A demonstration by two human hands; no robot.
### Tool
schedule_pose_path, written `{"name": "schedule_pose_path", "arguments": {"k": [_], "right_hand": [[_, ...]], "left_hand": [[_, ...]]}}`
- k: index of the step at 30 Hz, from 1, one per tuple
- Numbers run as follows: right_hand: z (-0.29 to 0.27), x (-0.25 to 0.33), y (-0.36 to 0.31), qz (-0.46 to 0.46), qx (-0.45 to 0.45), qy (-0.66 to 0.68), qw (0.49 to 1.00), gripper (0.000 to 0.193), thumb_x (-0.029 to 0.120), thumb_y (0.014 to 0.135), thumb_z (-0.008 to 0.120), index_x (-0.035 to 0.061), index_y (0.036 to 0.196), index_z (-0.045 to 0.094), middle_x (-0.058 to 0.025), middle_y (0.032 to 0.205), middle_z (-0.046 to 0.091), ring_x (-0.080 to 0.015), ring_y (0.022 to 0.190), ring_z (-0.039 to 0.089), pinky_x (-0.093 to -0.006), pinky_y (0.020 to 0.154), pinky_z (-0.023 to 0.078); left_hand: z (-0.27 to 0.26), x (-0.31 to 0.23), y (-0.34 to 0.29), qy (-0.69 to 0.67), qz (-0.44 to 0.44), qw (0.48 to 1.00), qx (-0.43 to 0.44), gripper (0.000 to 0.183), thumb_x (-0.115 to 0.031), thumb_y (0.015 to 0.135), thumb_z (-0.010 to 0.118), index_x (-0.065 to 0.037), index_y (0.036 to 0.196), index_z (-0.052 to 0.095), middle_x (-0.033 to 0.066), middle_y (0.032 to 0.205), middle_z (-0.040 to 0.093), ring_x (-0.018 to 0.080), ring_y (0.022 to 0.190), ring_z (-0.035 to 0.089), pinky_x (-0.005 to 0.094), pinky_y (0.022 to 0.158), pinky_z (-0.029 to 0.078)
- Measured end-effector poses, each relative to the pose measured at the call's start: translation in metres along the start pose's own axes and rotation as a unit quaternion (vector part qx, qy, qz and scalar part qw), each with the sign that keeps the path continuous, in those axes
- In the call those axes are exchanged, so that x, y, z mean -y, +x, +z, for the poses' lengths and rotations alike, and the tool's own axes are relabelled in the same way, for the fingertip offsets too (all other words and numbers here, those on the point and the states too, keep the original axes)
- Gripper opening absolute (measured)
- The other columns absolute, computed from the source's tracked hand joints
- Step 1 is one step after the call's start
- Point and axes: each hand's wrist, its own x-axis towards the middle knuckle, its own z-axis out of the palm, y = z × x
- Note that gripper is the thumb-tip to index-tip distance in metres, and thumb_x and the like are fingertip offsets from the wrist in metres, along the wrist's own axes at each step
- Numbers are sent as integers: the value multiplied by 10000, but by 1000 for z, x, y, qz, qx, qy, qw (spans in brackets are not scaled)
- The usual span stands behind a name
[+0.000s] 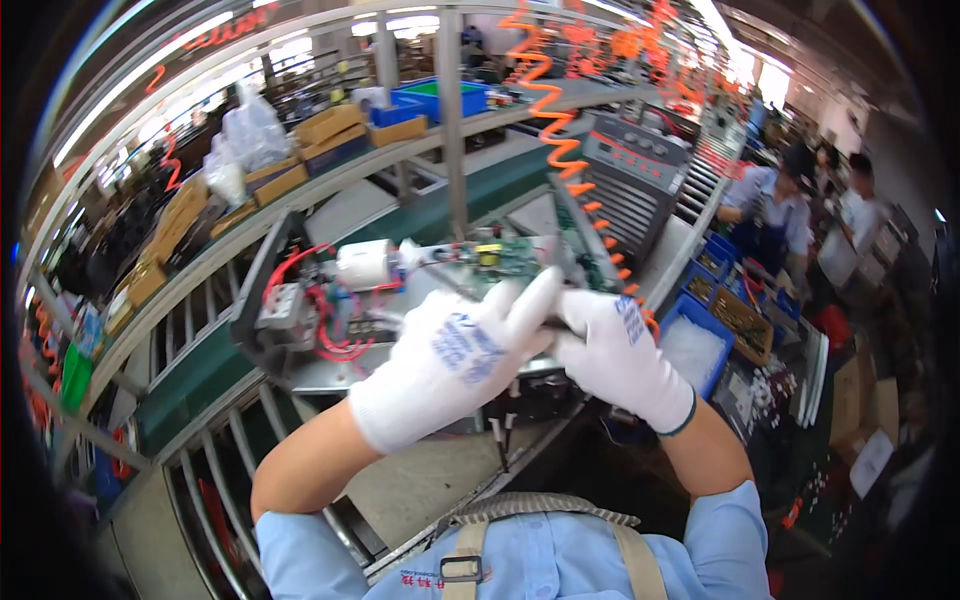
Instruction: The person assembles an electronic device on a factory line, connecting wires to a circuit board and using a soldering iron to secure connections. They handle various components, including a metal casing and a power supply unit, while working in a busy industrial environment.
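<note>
In front of me lies an opened machine with a dark housing [250, 290]; it holds a white cylinder [366, 265], red wires [335, 345] and a green circuit board [515, 257]. Over its near right part my two white-gloved hands meet. My left hand [450, 355] has its fingers bent and pressed together toward the right hand. My right hand [620, 352] curls its fingers close to the left fingertips. A small dark thing shows between them, too hidden and blurred to name. Two thin dark leads with pale tips [505, 430] hang below the hands.
An orange coiled hose [565, 150] hangs beyond the hands. A grey machine with a vented side [640, 160] stands far right. Blue bins [695, 345] and a cardboard box of small parts [740, 318] sit at my right. Rollers [225, 480] run at lower left. People [780, 210] stand at right.
</note>
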Motion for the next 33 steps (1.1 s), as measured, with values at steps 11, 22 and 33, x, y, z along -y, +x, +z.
{"name": "schedule_pose_path", "arguments": {"k": [11, 22, 33], "right_hand": [[10, -63, -129, 243, -268, 216, 907, 208, 62, 904, 643, 1, 1095, 696, -25, 771, 669, -44, 639, 565, -229, 574, 468], [48, -94, -135, 191, -346, 129, 909, 192, 69, 902, 631, -22, 1064, 679, -31, 690, 640, -46, 521, 546, -229, 478, 443], [34, -83, -103, 303, -249, 161, 906, 160, 143, 883, 626, 9, 943, 688, -175, 734, 664, -295, 668, 679, -379, 628, 518]], "left_hand": [[75, -14, 40, -236, 70, 964, 101, 169, -85, 908, 558, -44, 1045, 648, 159, 902, 651, 344, 820, 658, 404, 693, 518], [103, -18, 53, 140, 155, 957, 200, 190, -129, 814, 567, -158, 970, 671, -30, 1168, 618, 172, 1078, 596, 313, 724, 536], [124, -6, 89, 193, 214, 932, 220, 128, -228, 816, 628, -115, 851, 679, 61, 744, 664, 269, 697, 675, 393, 603, 524]]}}
